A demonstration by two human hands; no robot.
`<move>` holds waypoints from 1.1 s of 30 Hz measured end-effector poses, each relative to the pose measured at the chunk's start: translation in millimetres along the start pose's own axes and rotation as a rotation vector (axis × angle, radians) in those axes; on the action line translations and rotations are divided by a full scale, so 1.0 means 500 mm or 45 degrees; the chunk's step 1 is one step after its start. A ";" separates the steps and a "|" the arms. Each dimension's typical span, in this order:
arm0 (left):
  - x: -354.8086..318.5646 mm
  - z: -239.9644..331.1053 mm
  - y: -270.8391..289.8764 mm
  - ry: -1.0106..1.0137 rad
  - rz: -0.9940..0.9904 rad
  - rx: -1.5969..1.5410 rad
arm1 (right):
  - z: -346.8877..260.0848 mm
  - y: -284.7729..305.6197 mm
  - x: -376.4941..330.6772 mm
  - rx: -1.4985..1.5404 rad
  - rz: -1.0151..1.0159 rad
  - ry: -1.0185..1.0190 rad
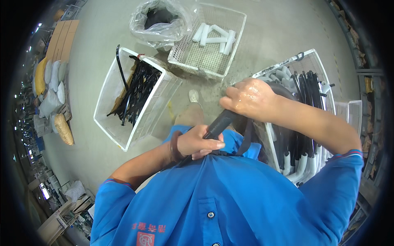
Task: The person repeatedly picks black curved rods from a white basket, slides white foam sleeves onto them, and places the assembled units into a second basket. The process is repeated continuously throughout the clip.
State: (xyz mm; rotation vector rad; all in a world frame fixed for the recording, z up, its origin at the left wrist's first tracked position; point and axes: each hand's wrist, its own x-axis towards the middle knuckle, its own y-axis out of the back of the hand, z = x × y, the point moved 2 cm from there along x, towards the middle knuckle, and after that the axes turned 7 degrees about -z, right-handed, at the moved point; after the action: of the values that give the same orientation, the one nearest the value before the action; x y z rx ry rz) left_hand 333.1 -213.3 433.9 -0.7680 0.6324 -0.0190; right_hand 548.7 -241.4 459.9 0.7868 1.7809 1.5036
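Close to my waist, a thick black tube [223, 124] with a foam-like sleeve look runs slantwise between my hands. My left hand [198, 141] is closed round its lower end, thumb along the side. Higher up and to the right, my right hand [251, 97] is closed in a fist at the tube's upper end; its skin shines as if wet. What lies under the right fist is hidden. Beyond that fist, dark curved material [282, 91] lies over a white crate [318, 61] holding black rods [308, 84] and white tube pieces [303, 164].
Left of me a white crate [137, 135] is full of thin black rods [139, 90]. Ahead, another white crate [205, 74] holds several white tubes [216, 40]. Beside it stands a clear plastic bag [141, 37] with black contents. Sacks [55, 78] lie far left; shelving [369, 82] lines the right.
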 end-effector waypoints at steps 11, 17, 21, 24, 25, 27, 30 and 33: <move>0.082 0.206 0.325 0.110 -0.087 -0.343 | 0.314 -0.084 0.203 0.039 0.047 -0.286; 0.131 0.315 0.523 0.217 0.169 -0.026 | 0.480 -0.190 0.367 0.352 -0.522 -0.365; 0.156 0.341 0.630 0.186 0.248 -0.279 | 0.565 -0.303 0.465 0.306 0.088 -0.306; 0.195 0.336 0.722 0.075 0.177 -0.639 | 0.641 -0.397 0.548 0.318 0.337 -0.238; 0.207 0.326 0.763 0.054 0.239 -0.706 | 0.657 -0.438 0.578 0.362 0.230 -0.215; 0.210 0.290 0.840 0.010 0.423 -0.800 | 0.699 -0.535 0.601 0.561 0.289 -0.240; 0.197 0.198 0.940 0.119 0.867 -0.798 | 0.827 -0.775 0.574 1.102 0.442 -0.611; 0.196 0.095 0.989 0.147 0.900 -1.149 | 0.967 -1.114 0.526 1.272 -0.062 -1.568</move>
State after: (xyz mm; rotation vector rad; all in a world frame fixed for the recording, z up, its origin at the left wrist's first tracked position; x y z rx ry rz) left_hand 336.2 154.0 85.5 -1.3677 1.0098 0.9296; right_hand 766.1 164.8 -173.4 1.6159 1.3582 -0.1850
